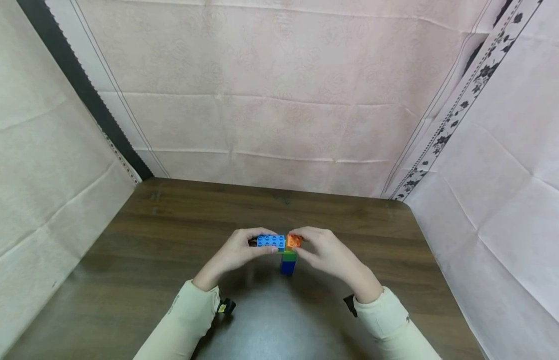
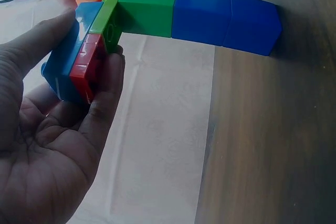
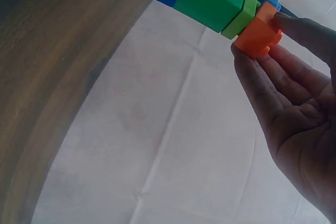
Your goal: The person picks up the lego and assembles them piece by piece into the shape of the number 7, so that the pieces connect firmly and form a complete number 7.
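A column of dark blue bricks [image 1: 288, 268] rises from the table, with a green brick [image 2: 149, 8] on top and a thin lime green plate [image 2: 109, 17] above that. On the left side of the plate, my left hand [image 1: 235, 251] grips a light blue brick [image 1: 270, 241] between thumb and fingers. A red brick [image 2: 86, 65] sits under the light blue one, inside the same grasp. My right hand [image 1: 330, 251] pinches a small orange brick [image 1: 294, 241] at the plate's right end, studs facing up. Its fingertips wrap the orange brick's sides in the right wrist view.
The dark wooden table [image 1: 180, 220] stretches around the column. Pale cloth walls [image 1: 279, 125] enclose it at the back and both sides. A black strap [image 1: 226, 306] shows at my left cuff, and a dark device [image 1: 350, 305] at the right.
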`<state>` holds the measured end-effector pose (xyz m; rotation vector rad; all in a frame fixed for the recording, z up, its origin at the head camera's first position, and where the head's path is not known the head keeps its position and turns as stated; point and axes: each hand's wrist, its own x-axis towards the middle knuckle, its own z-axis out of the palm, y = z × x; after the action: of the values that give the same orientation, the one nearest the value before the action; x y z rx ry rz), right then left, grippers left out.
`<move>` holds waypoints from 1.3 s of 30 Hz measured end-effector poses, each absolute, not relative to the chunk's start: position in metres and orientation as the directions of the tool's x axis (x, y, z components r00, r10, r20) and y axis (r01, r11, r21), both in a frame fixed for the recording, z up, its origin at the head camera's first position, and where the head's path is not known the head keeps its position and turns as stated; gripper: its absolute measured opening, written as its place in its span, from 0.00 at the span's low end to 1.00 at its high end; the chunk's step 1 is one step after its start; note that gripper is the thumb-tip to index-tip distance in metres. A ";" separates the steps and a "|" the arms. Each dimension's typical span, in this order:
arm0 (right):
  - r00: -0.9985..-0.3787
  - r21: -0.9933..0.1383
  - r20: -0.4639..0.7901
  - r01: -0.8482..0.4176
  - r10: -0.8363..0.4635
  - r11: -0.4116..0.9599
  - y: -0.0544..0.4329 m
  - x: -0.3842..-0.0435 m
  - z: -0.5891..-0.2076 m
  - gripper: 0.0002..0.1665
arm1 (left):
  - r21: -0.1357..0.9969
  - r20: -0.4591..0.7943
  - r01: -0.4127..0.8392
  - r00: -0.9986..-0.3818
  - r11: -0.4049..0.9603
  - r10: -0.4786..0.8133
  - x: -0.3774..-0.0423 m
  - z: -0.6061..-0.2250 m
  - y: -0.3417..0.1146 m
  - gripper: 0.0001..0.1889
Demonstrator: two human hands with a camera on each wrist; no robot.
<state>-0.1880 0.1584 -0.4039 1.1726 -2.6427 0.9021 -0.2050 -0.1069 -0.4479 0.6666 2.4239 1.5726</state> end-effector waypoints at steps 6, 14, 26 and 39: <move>-0.701 -0.513 0.303 -0.691 -0.645 0.509 0.157 -0.191 -0.405 0.22 | 0.903 0.090 0.271 -0.879 0.334 0.468 -0.206 -0.449 -0.107 0.17; -0.691 -0.515 0.310 -0.699 -0.653 0.496 0.157 -0.192 -0.406 0.22 | 0.908 0.096 0.269 -0.880 0.320 0.465 -0.206 -0.451 -0.107 0.17; -0.665 -0.471 0.337 -0.732 -0.666 0.492 0.156 -0.195 -0.411 0.23 | 0.918 0.092 0.252 -0.887 0.306 0.453 -0.205 -0.452 -0.107 0.17; -0.697 -0.553 0.356 -0.694 -0.622 0.461 0.160 -0.196 -0.420 0.24 | 0.921 0.086 0.246 -0.885 0.303 0.458 -0.206 -0.453 -0.106 0.17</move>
<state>-0.1958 0.1603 -0.4204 1.1732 -2.5955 1.0563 -0.2056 -0.1062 -0.4529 0.6504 2.3739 1.6228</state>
